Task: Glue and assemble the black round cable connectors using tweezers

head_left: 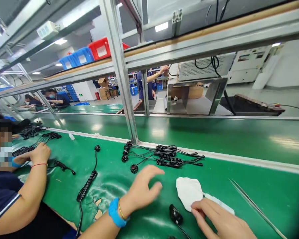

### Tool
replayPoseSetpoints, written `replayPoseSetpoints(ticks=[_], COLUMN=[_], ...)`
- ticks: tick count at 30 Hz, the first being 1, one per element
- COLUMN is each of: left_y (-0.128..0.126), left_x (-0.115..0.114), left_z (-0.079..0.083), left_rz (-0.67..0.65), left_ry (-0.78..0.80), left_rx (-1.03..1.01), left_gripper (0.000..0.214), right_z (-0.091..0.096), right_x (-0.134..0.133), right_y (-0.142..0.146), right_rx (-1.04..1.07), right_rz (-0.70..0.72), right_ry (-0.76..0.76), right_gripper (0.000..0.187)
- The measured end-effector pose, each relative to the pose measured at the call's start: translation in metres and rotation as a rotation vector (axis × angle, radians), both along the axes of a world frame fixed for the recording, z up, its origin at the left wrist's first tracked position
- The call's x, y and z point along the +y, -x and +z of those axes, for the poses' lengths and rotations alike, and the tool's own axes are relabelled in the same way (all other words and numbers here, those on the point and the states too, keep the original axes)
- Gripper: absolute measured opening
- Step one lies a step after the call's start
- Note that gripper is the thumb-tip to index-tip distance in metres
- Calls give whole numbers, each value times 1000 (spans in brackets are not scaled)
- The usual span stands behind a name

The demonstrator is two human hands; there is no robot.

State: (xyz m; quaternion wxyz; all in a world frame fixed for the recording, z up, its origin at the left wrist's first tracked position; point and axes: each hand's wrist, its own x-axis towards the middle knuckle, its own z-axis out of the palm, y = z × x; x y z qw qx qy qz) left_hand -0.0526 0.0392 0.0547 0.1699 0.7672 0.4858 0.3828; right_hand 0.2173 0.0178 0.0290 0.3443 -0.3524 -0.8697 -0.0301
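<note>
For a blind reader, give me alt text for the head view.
A person's right hand has a white cloth in its grip at a green worktop; the left hand is open. A black part lies between them, with coiled black cables beyond.

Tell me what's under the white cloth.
Green mat shows around the white cloth. At its right edge is a pale, narrow-tipped object; whether the tip runs underneath is unclear. The right hand pinches the cloth's near corner. Whatever else lies beneath is covered.
</note>
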Motion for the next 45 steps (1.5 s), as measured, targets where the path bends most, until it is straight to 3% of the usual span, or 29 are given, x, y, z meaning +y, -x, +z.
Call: replayPoseSetpoints(ticks=[3,6,9,13,16,20,21,25,30,33,38,41,45], left_y=[47,89,111,123,128,126,123,96,34,-1,-32,-37,-40], left_x=[35,64,81,91,94,89,86,73,42,21,0,-7,-13], left_z=[-2,-13,-27,-43,-47,-37,-32,-13,-4,-6,-12,-14,-13], left_rz=[403,618,683,687,695,702,692,539,164,-36,-287,-335,-391], left_ry=[-99,-78,18,116,113,-1,-44,-173,33,232,478,575,653], left_rx=[-98,-122,-113,-134,-197,-348,-396,-578,-654,-627,-710,-770,-841], left_gripper=[35,33,33,32,32,32,32,44,39,35,18,19,37], right_z=[15,21,15,4,5,30,39,78,108,97,47,28,30], right_x=[28,67,106,133,133,115,108,74,10,-26,-53,-49,-31], right_y=[11,38,67,93,99,95,92,60,-21,-71,-119,-119,-80], right_rx=[-167,-300,-369,-453,-466,-410,-387,-281,-178,-154,-239,-236,-36], right_rz=[-59,-116,-149,-163,-155,-153,-157,-223,-337,-332,-402,-358,-224], right_ry=[35,55,57,34,-15,-106,-127,-178,-119,138,433,524,466], right_gripper=[20,16,6,23,24,13,10,30,23,20,23,20,18])
